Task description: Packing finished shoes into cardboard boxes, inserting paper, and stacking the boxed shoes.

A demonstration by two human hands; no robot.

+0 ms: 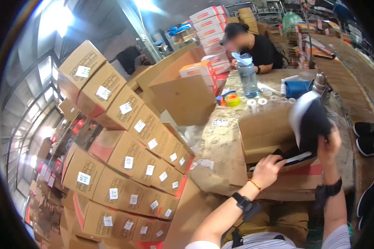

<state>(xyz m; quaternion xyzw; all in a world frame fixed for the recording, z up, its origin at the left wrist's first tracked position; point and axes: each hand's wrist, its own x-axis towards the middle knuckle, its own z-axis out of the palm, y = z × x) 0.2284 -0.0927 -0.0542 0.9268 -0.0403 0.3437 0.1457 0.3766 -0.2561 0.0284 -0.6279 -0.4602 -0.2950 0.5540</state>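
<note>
My right hand (329, 143) grips a black shoe with a white sole (313, 124), raised over the right side of an open cardboard box (259, 135); motion blurs the shoe. My left hand (270, 168) reaches over the near edge of this box. Its fingers are bent around a dark shoe with a white sole edge (298, 157) lying inside. Part of that shoe and the bottom of the box are hidden by my hand and the near flap.
Stacked, labelled cartons (129, 162) rise at the left. On the paper-covered table (214, 141) stand a blue water bottle (248, 79), tape rolls (232, 99) and small white rolls (262, 102). Several black shoes (367, 145) line the right. Across the table sits another person (262, 52).
</note>
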